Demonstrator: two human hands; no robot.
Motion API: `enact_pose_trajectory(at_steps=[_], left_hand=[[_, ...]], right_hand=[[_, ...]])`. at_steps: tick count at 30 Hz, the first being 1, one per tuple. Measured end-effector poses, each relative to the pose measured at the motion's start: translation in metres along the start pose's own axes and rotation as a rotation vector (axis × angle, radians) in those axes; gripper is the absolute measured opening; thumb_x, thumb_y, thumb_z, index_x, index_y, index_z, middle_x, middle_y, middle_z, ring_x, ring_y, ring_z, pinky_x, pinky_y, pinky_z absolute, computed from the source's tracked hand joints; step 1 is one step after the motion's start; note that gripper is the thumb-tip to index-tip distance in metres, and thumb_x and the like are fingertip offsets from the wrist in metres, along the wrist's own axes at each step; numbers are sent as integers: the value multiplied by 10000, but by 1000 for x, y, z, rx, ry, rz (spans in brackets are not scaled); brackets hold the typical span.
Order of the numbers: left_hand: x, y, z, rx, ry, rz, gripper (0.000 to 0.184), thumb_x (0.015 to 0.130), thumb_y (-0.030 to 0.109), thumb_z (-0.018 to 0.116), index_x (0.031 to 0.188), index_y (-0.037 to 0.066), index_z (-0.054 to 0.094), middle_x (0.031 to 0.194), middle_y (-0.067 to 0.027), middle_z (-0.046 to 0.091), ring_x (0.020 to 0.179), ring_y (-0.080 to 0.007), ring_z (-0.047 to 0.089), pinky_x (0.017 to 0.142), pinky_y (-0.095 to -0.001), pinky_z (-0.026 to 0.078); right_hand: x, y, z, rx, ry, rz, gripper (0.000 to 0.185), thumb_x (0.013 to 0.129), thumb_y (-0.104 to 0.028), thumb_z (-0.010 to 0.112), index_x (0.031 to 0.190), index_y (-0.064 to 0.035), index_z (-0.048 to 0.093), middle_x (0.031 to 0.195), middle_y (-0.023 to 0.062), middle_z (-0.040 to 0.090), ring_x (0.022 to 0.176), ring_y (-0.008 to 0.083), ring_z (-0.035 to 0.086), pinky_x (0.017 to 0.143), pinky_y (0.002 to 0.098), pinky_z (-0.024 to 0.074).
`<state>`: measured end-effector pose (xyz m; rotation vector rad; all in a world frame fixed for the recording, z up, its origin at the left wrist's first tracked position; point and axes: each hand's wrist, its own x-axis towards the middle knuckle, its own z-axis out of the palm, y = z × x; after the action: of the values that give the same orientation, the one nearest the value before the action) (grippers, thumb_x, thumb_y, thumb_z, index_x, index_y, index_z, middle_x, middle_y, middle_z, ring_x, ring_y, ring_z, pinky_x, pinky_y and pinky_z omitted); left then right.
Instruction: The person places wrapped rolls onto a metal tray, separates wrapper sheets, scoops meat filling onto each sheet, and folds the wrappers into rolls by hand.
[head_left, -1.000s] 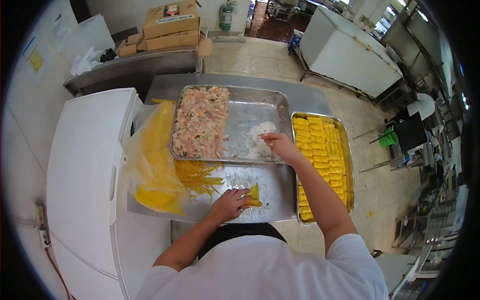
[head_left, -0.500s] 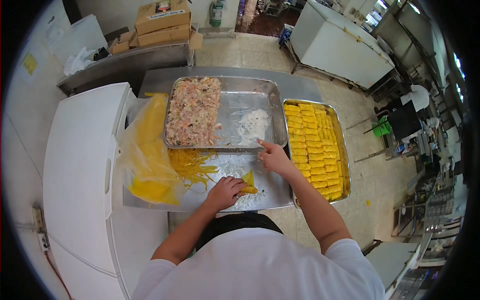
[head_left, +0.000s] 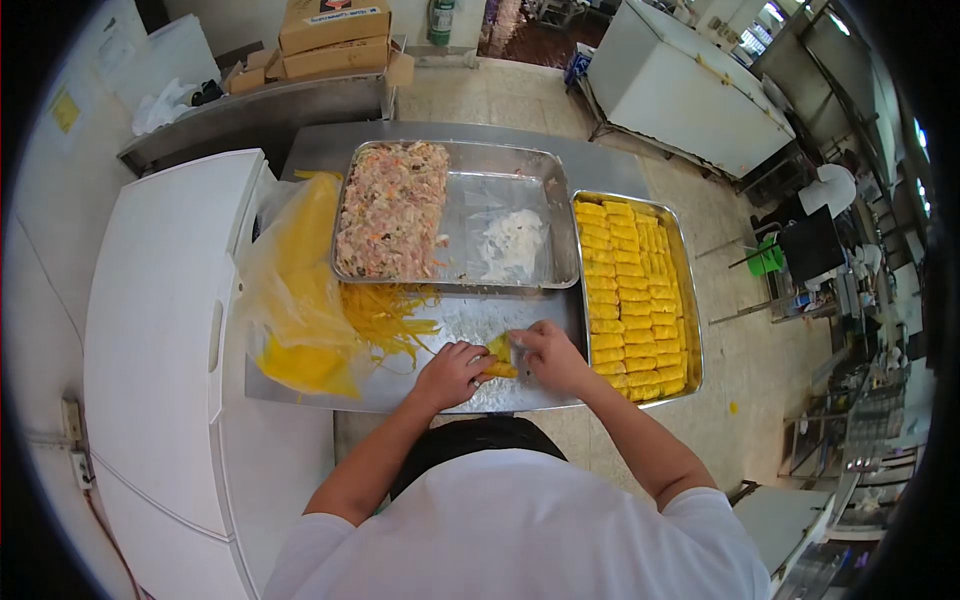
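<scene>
Over the near edge of the steel table, my left hand (head_left: 447,376) is closed on a yellow spring roll (head_left: 502,369), its fingers pressing on the roll's left part. A loose flap of yellow wrapper (head_left: 499,347) sticks up from the roll. At the flap's right side is my right hand (head_left: 550,358), its fingertips against the wrapper; the fingers are blurred, and I cannot see whether they pinch it. Beyond both hands, a metal tray (head_left: 508,186) holds chopped meat filling (head_left: 392,210) on the left and white paste (head_left: 514,244) on the right.
To the right, a second tray (head_left: 693,330) bears rows of yellow rolls (head_left: 632,295). On the left lie a plastic bag of yellow wrappers (head_left: 305,300) and yellow strips (head_left: 395,318). A white fridge (head_left: 165,330) borders the table (head_left: 460,400). A chest freezer (head_left: 690,85) stands at the back.
My right hand has moved from the near edge of the white paste down to the wrapper flap. My left hand stays on the spring roll. The view has shifted slightly.
</scene>
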<state>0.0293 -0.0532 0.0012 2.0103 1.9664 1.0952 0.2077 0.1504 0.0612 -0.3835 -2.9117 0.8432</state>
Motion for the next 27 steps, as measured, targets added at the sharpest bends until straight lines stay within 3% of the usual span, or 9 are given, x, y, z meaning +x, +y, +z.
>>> enact_pose_trajectory(at_steps=[3,6,9,10,13,16,20,23,27], left_hand=[[1,0,-1,19,15,7,375,866,245,813,1209,126,716,1177,-63,695,1036,-297,658,893,-433,530],[1,0,0,24,19,11,377,863,252,818,1206,130,719,1169,-63,694,1030,-297,657,890,-432,531],[0,0,0,9,25,4,379,859,257,824,1203,134,721,1164,-63,693,1032,-297,656,890,-431,531],[0,0,0,9,20,1,380,858,259,826,1202,136,722,1164,-63,693,1035,-296,655,889,-432,530],[0,1,-1,20,2,-8,380,856,259,830,1201,140,725,1163,-63,694,1041,-297,654,890,-433,530],[0,0,0,23,0,-5,377,857,256,829,1203,143,728,1165,-62,696,1046,-298,653,898,-433,529],[2,4,-4,7,9,-10,369,861,251,825,1201,144,734,1178,-62,699,1052,-299,653,915,-432,524],[0,2,-3,30,-18,-12,371,862,251,824,1206,143,734,1182,-64,699,1059,-298,653,924,-432,523],[1,2,-2,11,-12,-20,379,865,251,820,1216,141,732,1183,-67,697,1073,-299,648,930,-433,523]], right_hand=[[1,-32,-15,-375,-198,-77,550,935,-121,642,1467,-256,652,1369,172,572,1266,369,551,1060,544,467],[3,-12,4,-720,-144,-228,519,986,-198,598,1501,-263,620,1419,148,547,1318,379,517,1097,564,430],[13,-1,-1,-820,-90,-105,528,1016,-205,543,1538,-278,577,1411,154,555,1345,382,501,1124,593,392],[14,-3,-4,-789,-90,-50,569,1005,-200,559,1566,-296,539,1426,159,549,1349,377,499,1136,585,384],[8,-14,-10,-659,-156,-204,558,1002,-189,560,1548,-305,564,1442,155,542,1358,363,492,1148,578,372],[4,-11,4,-663,-268,-200,558,1019,-208,556,1561,-341,551,1465,136,538,1360,367,491,1170,588,358],[11,-5,-8,-708,-182,-122,542,1024,-232,559,1557,-331,558,1473,126,537,1370,368,493,1188,608,337],[0,-5,1,-722,-178,-196,556,1010,-232,585,1555,-337,557,1488,129,530,1384,371,483,1200,620,321],[0,-6,-6,-681,-92,-135,541,964,-195,614,1504,-222,609,1425,146,551,1315,373,522,1174,593,348]])
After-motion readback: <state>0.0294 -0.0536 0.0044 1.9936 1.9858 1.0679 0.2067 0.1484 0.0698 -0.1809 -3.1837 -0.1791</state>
